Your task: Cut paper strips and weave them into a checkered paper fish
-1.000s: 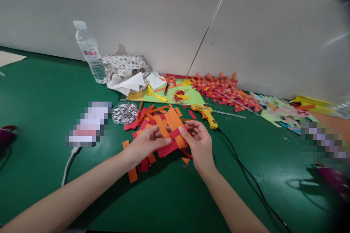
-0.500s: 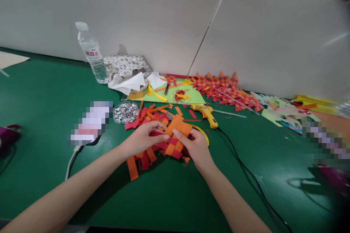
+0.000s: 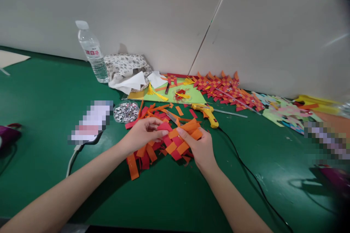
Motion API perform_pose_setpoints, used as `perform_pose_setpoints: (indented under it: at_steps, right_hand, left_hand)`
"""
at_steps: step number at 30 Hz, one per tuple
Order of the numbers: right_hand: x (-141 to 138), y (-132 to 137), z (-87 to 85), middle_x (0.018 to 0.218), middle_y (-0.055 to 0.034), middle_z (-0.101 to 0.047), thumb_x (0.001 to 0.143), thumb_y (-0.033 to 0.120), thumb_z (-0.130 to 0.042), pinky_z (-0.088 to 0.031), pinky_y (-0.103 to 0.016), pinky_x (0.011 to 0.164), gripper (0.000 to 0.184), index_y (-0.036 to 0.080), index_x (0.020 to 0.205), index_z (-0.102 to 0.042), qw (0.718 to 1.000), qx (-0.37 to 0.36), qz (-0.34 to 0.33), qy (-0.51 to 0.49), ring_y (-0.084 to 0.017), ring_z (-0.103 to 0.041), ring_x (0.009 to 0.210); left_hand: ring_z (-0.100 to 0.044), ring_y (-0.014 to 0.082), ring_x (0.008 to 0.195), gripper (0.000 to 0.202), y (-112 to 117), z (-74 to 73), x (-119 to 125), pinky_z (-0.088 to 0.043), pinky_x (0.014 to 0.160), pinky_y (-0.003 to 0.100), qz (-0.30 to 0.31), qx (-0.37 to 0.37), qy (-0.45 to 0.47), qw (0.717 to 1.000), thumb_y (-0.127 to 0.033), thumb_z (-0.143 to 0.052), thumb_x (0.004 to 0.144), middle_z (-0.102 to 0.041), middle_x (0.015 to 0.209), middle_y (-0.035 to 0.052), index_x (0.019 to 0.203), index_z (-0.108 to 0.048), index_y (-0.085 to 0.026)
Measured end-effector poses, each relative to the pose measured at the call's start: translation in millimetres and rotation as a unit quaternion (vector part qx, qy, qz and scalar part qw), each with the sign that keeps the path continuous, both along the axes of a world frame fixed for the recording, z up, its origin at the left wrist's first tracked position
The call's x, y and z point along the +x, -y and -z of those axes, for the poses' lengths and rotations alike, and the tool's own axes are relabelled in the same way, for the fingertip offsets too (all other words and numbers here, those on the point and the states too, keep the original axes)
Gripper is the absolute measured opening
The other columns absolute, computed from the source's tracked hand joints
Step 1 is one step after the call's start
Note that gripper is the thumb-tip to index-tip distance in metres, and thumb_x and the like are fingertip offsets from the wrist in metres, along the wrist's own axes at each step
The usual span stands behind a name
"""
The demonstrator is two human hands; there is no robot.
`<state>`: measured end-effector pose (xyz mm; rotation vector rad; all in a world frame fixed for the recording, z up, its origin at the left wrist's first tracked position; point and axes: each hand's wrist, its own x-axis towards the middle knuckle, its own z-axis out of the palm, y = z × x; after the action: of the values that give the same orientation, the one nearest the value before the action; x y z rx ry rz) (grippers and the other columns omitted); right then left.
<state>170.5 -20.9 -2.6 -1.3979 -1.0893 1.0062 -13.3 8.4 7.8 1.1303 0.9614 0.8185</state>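
Between my hands is a woven piece of red and orange paper strips (image 3: 176, 145), checkered, with strip ends sticking out at its top. My left hand (image 3: 144, 133) pinches a red strip end at its left side. My right hand (image 3: 198, 145) grips the orange strips at the right, thumb on top and fingers hidden behind. Underneath and to the left lies a heap of loose red and orange strips (image 3: 133, 167). Scissors (image 3: 171, 116) lie in the heap just beyond my hands, their handles mostly covered.
A yellow glue gun (image 3: 206, 113) with a black cord lies right of centre. Behind it are finished woven fish (image 3: 229, 89) and a green sheet (image 3: 153, 96). A bag of googly eyes (image 3: 126, 111), a phone (image 3: 91, 122) and a water bottle (image 3: 94, 56) stand or lie left.
The orange strips at the top have been spread and folded toward the right, showing more red on the left. My left hand now holds a red strip end; my right hand has shifted slightly right.
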Motion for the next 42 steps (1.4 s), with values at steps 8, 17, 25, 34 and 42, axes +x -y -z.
perform_pose_setpoints:
  at_steps: [8, 17, 25, 34, 42]
  right_hand:
    - [-0.5, -1.1, -0.2, 0.069, 0.0001, -0.066, 0.065, 0.039, -0.076, -0.050, -0.027, 0.061, 0.022, 0.020, 0.070, -0.068, 0.993, 0.036, -0.070, 0.084, -0.015, -0.060, 0.066]
    - [-1.2, -0.6, -5.6, 0.079, -0.0031, -0.071, 0.068, 0.039, -0.073, -0.054, -0.027, 0.059, 0.022, 0.020, 0.078, -0.068, 0.987, 0.043, -0.097, 0.123, -0.018, -0.067, 0.069]
    - [-2.6, 2.0, -5.4, 0.085, -0.0038, -0.072, 0.069, 0.037, -0.073, -0.057, -0.034, 0.074, 0.022, 0.022, 0.084, -0.065, 0.977, 0.076, -0.138, 0.140, -0.020, -0.068, 0.079]
    - [0.1, -0.2, 0.8, 0.079, -0.0018, -0.069, 0.072, 0.033, -0.070, -0.054, -0.029, 0.066, 0.018, 0.022, 0.083, -0.060, 0.973, 0.063, -0.154, 0.158, -0.018, -0.067, 0.075]
    - [-1.0, -2.2, -1.2, 0.076, -0.0018, -0.068, 0.068, 0.034, -0.073, -0.054, -0.028, 0.066, 0.030, 0.021, 0.091, -0.059, 0.991, 0.050, -0.094, 0.083, -0.017, -0.067, 0.075]
  left_hand:
    - [-0.056, 0.0097, 0.063, 0.023, -3.3, -1.0, -2.1, -0.046, 0.061, 0.023, -0.088, 0.061, -0.017, 0.994, -0.031, -0.074, 0.068, -0.061, 0.071, -0.0018, 0.082, -0.063, -0.016]
    - [-0.061, 0.0161, 0.076, 0.019, -1.0, 0.8, -3.6, -0.049, 0.069, 0.027, -0.027, 0.160, -0.082, 0.983, -0.034, -0.069, 0.073, -0.067, 0.084, 0.0035, 0.082, -0.065, -0.018]
    - [-0.061, 0.0148, 0.074, 0.017, -1.5, 1.4, -3.9, -0.049, 0.068, 0.027, -0.019, 0.167, -0.059, 0.984, -0.032, -0.068, 0.074, -0.066, 0.082, 0.0025, 0.080, -0.063, -0.017]
    - [-0.060, 0.0137, 0.074, 0.018, -0.4, -1.5, -2.2, -0.048, 0.069, 0.026, -0.025, 0.141, -0.050, 0.988, -0.033, -0.068, 0.075, -0.066, 0.082, 0.0021, 0.082, -0.064, -0.017]
    - [-0.063, 0.0203, 0.092, 0.040, 0.8, 3.4, 0.7, -0.049, 0.083, 0.034, 0.048, 0.049, -0.027, 0.997, -0.029, -0.079, 0.063, -0.069, 0.098, 0.0064, 0.097, -0.064, -0.017]
